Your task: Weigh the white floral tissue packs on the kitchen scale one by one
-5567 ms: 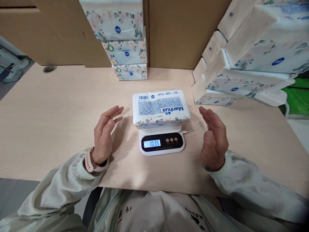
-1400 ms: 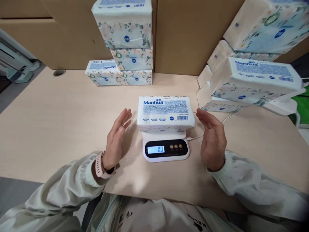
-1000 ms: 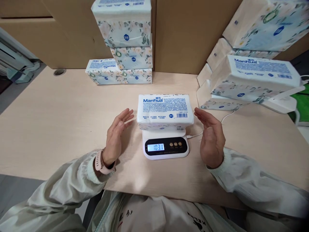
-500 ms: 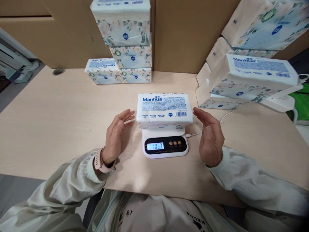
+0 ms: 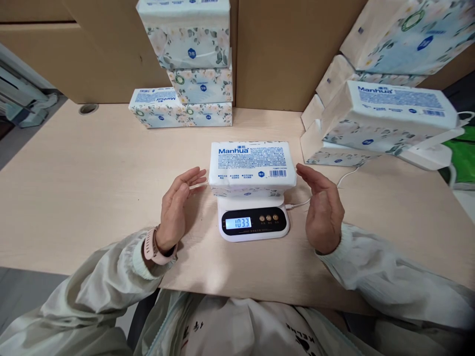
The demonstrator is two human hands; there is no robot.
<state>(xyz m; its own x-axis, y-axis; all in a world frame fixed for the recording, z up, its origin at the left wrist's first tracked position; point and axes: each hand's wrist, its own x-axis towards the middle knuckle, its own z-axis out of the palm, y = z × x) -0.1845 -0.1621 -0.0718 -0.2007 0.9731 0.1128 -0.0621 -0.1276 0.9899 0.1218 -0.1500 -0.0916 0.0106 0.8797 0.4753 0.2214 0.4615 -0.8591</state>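
Observation:
A white pack of tissues [image 5: 252,165] printed "Manhua" lies flat on a white digital kitchen scale [image 5: 254,235], hiding most of the weighing plate. The lit display [image 5: 238,223] reads about 103.3. My left hand [image 5: 177,207] is held just left of the pack, fingers stretched and holding nothing. On the pack's other side, my right hand [image 5: 323,207] is also open, its fingertips close to the right end. A small gap shows between each hand and the pack. A pink watch band [image 5: 156,247] circles my left wrist.
Several tissue packs [image 5: 200,86] are stacked at the back against a brown cardboard panel [image 5: 270,54]. More packs [image 5: 388,118] lean in a pile at the back right. A white cable [image 5: 347,175] runs from the scale toward that pile. A round hole [image 5: 88,109] pierces the desk's back left.
The reading on the scale's display has gone from about 103.7 to about 103.3. Both hands and the pack keep their places; the whole view has shifted very slightly.

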